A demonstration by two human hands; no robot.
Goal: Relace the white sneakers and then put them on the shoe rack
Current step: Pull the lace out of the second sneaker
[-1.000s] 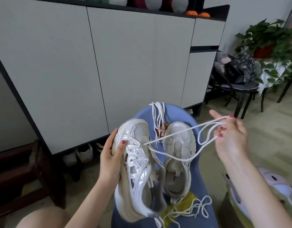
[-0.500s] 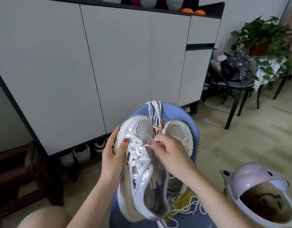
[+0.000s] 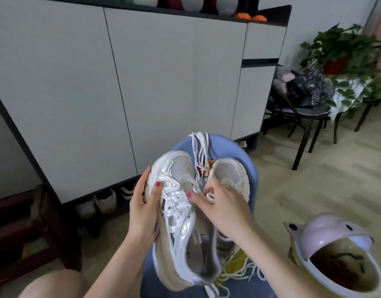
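Cabinet wall behind, blue stool point(image 3: 248, 163) under us: our left hand point(image 3: 143, 208) grips the sneaker point(image 3: 176, 203) sidewall, toe pointing away, while our right hand point(image 3: 223, 206), nearer the eyelets, seems to pinch the lace point(image 3: 210, 195) just beside the tongue.

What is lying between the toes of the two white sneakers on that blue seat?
In the head view, a bundle of loose white laces lies between the held sneaker and the second sneaker, over a small cartoon print on the blue seat.
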